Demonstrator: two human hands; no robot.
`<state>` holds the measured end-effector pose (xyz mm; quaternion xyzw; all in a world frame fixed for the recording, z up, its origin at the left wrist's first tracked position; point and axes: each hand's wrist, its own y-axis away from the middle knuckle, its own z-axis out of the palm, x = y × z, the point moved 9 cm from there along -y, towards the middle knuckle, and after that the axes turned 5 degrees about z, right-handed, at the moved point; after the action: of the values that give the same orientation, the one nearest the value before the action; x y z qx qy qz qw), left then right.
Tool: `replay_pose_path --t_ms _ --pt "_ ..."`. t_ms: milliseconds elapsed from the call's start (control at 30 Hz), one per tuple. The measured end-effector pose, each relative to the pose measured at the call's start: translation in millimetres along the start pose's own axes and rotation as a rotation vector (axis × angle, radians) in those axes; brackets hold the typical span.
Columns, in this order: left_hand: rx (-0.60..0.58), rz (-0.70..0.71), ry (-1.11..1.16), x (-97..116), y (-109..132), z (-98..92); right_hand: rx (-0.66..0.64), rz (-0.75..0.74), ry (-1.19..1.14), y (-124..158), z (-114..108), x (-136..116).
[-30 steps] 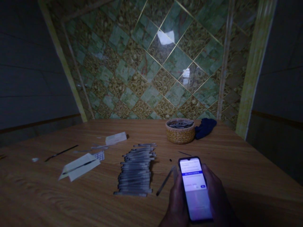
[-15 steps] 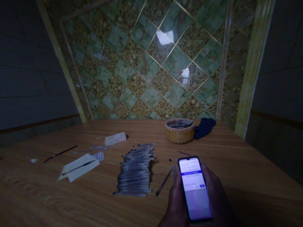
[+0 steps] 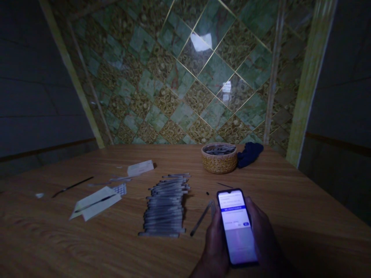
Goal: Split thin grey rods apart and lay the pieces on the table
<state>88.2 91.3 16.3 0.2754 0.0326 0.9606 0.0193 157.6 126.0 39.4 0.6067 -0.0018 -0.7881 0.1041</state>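
Observation:
A lit smartphone (image 3: 238, 227) is held upright low in the view, its screen facing me. My left hand (image 3: 213, 243) grips its left edge, and my right hand (image 3: 265, 239) wraps the right edge, largely in shadow. Just left of the phone lies a single pen (image 3: 200, 219) with a dark end, partly behind my left thumb. Farther left, many slim pens (image 3: 165, 208) lie side by side in a long row on the wooden table (image 3: 116, 251).
At the back right stands a woven basket (image 3: 219, 161) filled with pens, beside a dark blue cloth (image 3: 249, 154). A white box (image 3: 140, 167), a folded paper (image 3: 97, 202) with a thin dark stick on it, and another dark stick (image 3: 72, 187) lie left. A tiled wall (image 3: 185, 77) rises behind.
The whole view has shifted very slightly, with things sitting a few pixels higher. Both hands keep holding the phone, and the table items stay where they were.

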Motion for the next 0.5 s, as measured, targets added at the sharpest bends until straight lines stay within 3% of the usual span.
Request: replay_pose_path --t_ms 133,500 --pt "0.036 0.004 0.0 0.9 -1.0 -2.2 0.0 0.049 -0.044 -0.2 -0.9 5.7" --pt "0.012 0.013 0.009 2.1 -1.2 1.5 -0.001 -0.011 -0.005 0.4 -0.6 -0.8"
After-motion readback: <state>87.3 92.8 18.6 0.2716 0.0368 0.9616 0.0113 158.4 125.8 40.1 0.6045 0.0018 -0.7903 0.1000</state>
